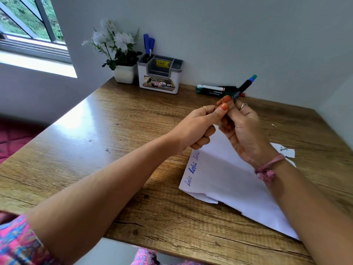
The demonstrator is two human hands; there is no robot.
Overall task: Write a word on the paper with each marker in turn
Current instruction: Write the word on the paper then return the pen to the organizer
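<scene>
Wooden desk (114, 131), both hands pinching a black "CASTELL" marker (242, 88): left hand (196, 127) low, right hand (242, 131) alongside; paper (219, 178) below reads "loki" thrice

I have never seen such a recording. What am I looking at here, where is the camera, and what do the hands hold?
There is no machine: a person works with bare hands. The single picture comes from a camera worn on the head, looking down at a wooden table. The left hand and the right hand together grip one dark marker above the paper, which already shows three blue words. More markers lie by the wall, near a desk organiser and a flower pot.
</scene>
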